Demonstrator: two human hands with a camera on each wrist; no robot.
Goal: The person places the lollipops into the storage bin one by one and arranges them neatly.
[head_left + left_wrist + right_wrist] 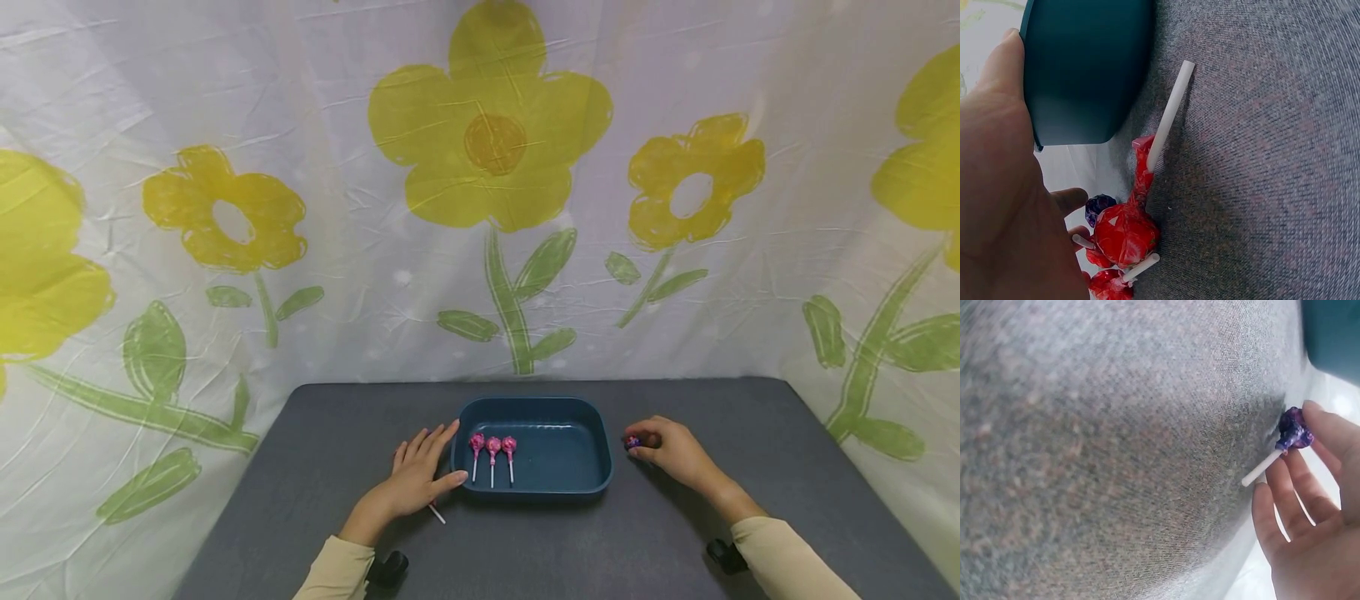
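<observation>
My right hand (675,450) pinches the head of a purple-wrapped lollipop (1295,430) between thumb and fingers, just right of the tray. Its white stick points out below the fingers in the right wrist view. On the left, my left hand (416,479) spreads its straight fingers, the thumb and a fingertip at the left rim of a dark blue tray (525,493). Three pink lollipops (492,447) lie side by side in the tray's left part, sticks toward me. Beneath the left palm are several red lollipops (1127,232), mostly hidden in the head view.
A dark purple lollipop (1099,207) lies behind the red ones under the left hand. The grey cloth-covered table (525,550) ends at a hanging flower-print curtain (360,308) at the back and sides. Black wrist devices (726,557) sit below both sleeves.
</observation>
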